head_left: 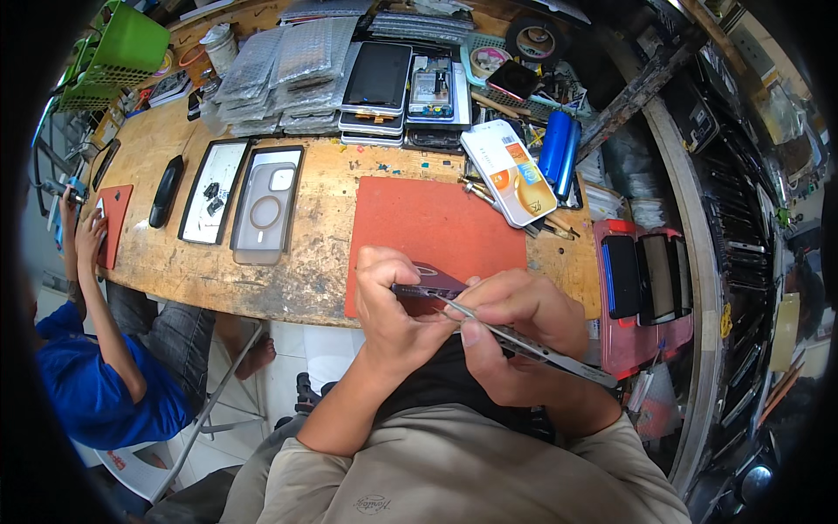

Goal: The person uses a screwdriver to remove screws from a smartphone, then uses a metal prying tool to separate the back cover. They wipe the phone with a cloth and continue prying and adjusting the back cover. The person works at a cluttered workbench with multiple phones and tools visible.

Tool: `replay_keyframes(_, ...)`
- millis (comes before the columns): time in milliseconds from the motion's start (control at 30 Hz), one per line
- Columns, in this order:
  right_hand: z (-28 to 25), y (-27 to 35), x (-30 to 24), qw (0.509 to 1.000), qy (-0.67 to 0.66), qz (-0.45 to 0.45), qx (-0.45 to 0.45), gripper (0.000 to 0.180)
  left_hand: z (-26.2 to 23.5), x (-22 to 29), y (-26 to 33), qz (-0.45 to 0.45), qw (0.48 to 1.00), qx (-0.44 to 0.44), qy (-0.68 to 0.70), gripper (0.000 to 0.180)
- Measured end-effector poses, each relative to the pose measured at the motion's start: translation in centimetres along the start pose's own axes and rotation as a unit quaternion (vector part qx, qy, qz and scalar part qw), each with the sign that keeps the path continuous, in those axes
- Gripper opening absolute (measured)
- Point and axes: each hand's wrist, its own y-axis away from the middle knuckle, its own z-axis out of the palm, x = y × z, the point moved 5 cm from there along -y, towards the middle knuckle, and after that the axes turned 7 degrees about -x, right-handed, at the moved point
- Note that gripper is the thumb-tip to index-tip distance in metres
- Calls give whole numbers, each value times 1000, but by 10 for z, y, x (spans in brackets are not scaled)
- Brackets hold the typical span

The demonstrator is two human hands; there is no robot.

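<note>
Fingers (pixel 380 265) of the left hand (pixel 391 307) were wrapped around one end of a thin, flat phone (pixel 445 281), and I saw it held up by the near edge of a big red mat (pixel 436 218). It looked dark purple and a bit shiny, with a pale round line on it and a dark side. It was tipped, so I could not see all of it. Steel tweezers (pixel 537 347) slanted up toward it, squeezed in the thumb and fingers of the right hand (pixel 541 306). The two hands were very close, but I could not tell if they touched.

Far off on the left, another person's hands (pixel 90 236) were at a small red mat (pixel 120 210). Next, a cloudy gray phone case (pixel 264 231) lay near the front edge of the wooden bench (pixel 323 210). A wide strip of bare wood ran from there to the big red mat, which gave a broad flat space behind the phone. By its far right corner sat a white box (pixel 493 166) and two blue rolls (pixel 554 148). Past the bench's right end, a pink tray (pixel 621 339) of phones sat near the right hand.
</note>
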Motion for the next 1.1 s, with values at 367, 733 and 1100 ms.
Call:
replay_keyframes(367,-1,-5,-6,997,56,0,-55,22,2,0,0,1,1000,-10,-6,74)
replay_keyframes(733,1,-8,-14,987,128,-57,-82,25,2,5,-4,5,1000,-16,-21,71)
replay_keyframes(1100,5,-5,-26,977,182,-79,-83,25,7,10,-7,8,999,3,-50,69)
